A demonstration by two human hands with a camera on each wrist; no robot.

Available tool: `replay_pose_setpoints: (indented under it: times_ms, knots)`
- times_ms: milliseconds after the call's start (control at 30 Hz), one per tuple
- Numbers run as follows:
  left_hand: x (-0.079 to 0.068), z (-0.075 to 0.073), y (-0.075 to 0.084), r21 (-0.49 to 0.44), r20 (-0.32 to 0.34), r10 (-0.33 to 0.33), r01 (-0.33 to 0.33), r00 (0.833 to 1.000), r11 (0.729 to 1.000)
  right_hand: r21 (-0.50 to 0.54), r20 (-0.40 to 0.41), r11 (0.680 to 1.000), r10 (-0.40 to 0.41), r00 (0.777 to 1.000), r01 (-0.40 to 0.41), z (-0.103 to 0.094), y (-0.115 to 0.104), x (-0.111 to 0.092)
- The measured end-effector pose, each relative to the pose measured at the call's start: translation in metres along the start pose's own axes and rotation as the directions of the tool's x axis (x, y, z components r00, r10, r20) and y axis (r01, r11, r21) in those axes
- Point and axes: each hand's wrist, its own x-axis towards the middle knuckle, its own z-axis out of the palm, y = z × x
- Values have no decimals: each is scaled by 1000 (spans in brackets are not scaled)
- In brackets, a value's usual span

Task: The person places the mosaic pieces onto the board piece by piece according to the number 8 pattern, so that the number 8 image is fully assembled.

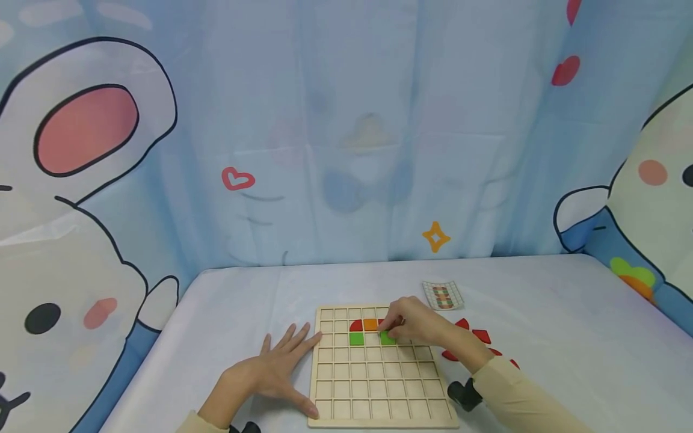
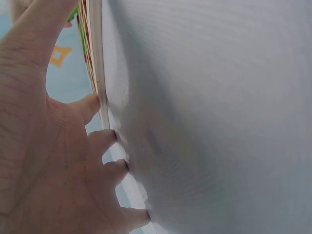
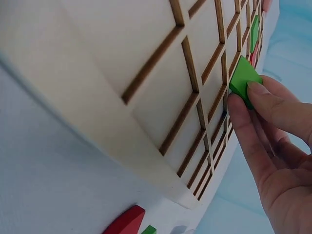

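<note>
A light wooden grid board (image 1: 379, 406) lies on the white-covered table. In its upper rows sit a red rounded piece (image 1: 355, 326), an orange square (image 1: 370, 325) and a green square (image 1: 357, 338). My right hand (image 1: 414, 322) pinches another green square (image 3: 243, 80) between thumb and fingers, over a cell right of the first green one. Part of a red piece shows beside those fingertips. My left hand (image 1: 276, 367) lies spread at the board's left edge, with thumb and index finger touching the rim; the left wrist view shows its fingers (image 2: 117, 170) extended.
A small printed pattern card (image 1: 443, 296) lies behind the board to the right. Several loose red pieces (image 1: 480, 336) lie right of the board, partly behind my right forearm. A blue curtain with cartoon figures (image 1: 357, 198) hangs behind the table.
</note>
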Motion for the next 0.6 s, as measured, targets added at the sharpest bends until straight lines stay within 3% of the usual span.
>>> replay_pose_setpoints:
  times_ms: [600]
  knots:
    - [0, 0, 0, -8, -5, 9, -9, 1000, 1000, -215, -68, 976, 28, 997, -42, 10, -16, 5]
